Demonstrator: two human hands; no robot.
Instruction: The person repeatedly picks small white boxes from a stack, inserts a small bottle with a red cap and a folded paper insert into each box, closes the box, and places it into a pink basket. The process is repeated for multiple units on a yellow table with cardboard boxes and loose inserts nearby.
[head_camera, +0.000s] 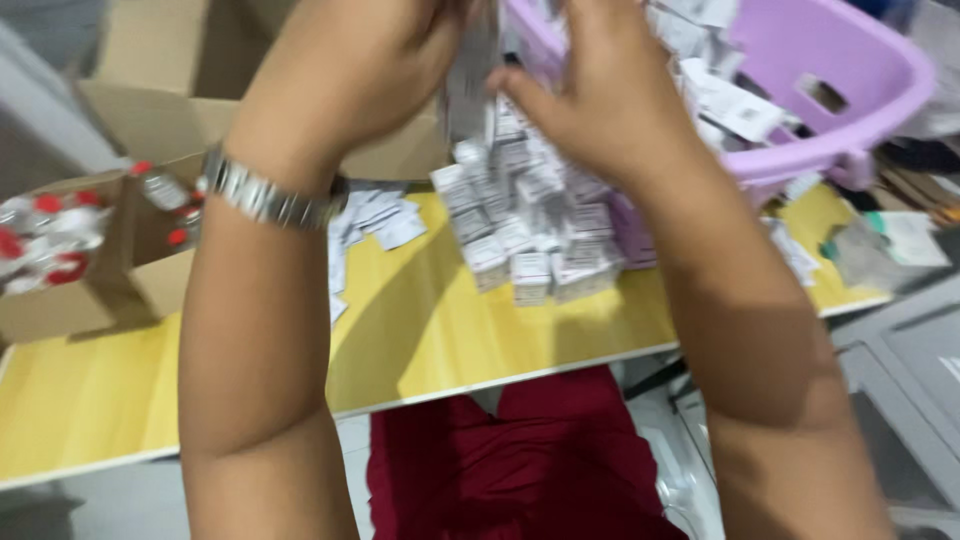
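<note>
Above the yellow laminate table (420, 330), left hand (370, 60) and right hand (600, 90) both pinch a hanging string of small white cardboard boxes (525, 225), blurred; its long axis runs down to the tabletop. Lilac plastic basket (860, 80) behind, open cardboard carton (120, 250) left, steel watch (265, 195).

bright, even overhead light | soft forearm shadows across yellow table (440, 330) | heavy motion blur throughout | small boxes (530, 230) smeared | edges soft
</note>
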